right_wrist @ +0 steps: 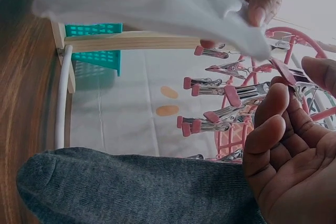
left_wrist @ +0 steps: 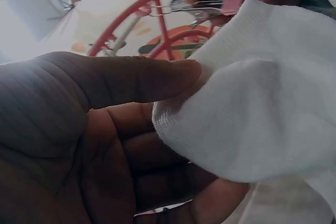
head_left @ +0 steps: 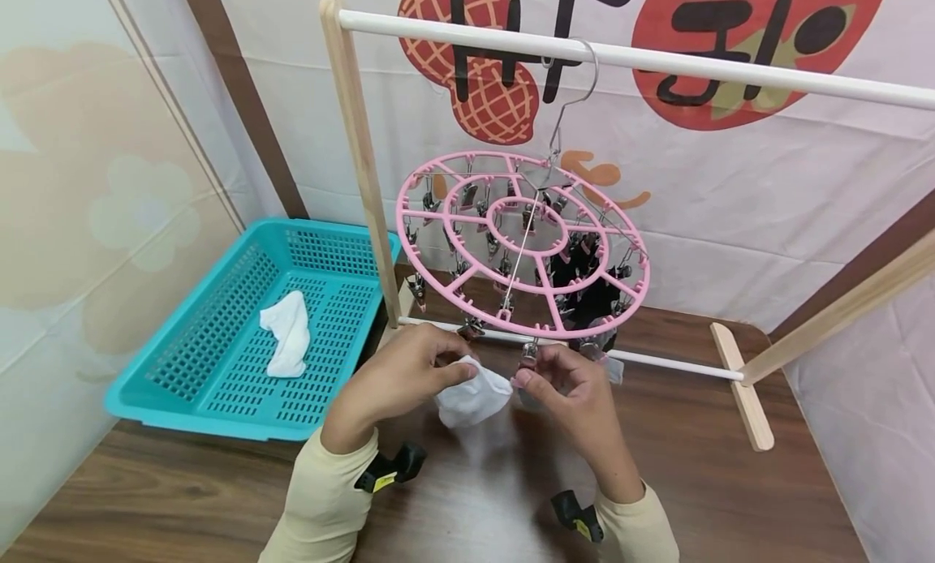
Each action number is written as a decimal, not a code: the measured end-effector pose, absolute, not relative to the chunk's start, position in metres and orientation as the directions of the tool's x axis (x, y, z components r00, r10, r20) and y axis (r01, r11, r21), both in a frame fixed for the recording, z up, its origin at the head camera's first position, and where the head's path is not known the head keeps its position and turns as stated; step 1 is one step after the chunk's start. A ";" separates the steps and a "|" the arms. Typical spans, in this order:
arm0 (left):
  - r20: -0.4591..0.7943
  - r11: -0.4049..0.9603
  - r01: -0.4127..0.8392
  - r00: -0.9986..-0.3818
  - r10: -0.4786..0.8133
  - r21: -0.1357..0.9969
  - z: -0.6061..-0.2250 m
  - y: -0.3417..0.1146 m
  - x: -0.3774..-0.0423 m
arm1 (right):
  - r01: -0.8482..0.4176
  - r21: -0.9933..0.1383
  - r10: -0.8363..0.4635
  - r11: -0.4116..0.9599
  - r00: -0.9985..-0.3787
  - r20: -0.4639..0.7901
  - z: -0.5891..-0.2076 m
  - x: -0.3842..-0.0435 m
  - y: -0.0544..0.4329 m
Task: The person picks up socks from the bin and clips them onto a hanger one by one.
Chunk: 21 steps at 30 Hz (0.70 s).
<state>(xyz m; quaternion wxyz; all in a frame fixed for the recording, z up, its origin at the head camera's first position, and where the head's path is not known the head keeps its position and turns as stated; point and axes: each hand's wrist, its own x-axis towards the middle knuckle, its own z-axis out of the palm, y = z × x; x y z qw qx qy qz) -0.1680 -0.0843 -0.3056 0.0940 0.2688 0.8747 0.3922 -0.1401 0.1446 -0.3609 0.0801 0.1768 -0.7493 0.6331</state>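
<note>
My left hand (head_left: 409, 372) pinches a white sock (head_left: 471, 397) by its opening, thumb (left_wrist: 163, 80) on the near side. The sock droops below the pink round drying hanger (head_left: 460, 283). At the hanger's front rim, my right hand (head_left: 573, 393) holds a metal clip (head_left: 529, 354) with pink tips. The sock's far corner reaches that clip in the right wrist view; whether the clip bites on it I cannot tell. Just beside my right hand hangs a grey sock (right_wrist: 136, 187). Black socks (head_left: 592, 299) hang from clips at the hanger's right side.
A turquoise basket (head_left: 190, 413) stands at the left with another white sock (head_left: 287, 333) inside. The hanger hooks over the white rail (head_left: 475, 34) of a wooden-legged rack (head_left: 358, 133). Several clips (right_wrist: 210, 90) dangle from its rings. A lower bar (head_left: 675, 364) crosses behind my hands.
</note>
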 end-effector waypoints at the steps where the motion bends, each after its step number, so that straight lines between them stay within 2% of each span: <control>1: 0.038 0.554 0.395 -0.837 0.546 0.733 -0.307 -0.083 -0.169 | -0.365 -0.921 -0.165 0.134 -0.925 0.342 -0.361 -0.140 0.145; 9: 0.010 0.572 0.379 -0.839 0.544 0.728 -0.313 -0.074 -0.173 | -0.327 -0.941 -0.155 0.086 -0.938 0.311 -0.360 -0.140 0.145; 21: 0.044 0.551 0.411 -0.828 0.559 0.726 -0.314 -0.066 -0.176 | -0.355 -0.932 -0.157 0.076 -0.927 0.340 -0.358 -0.145 0.144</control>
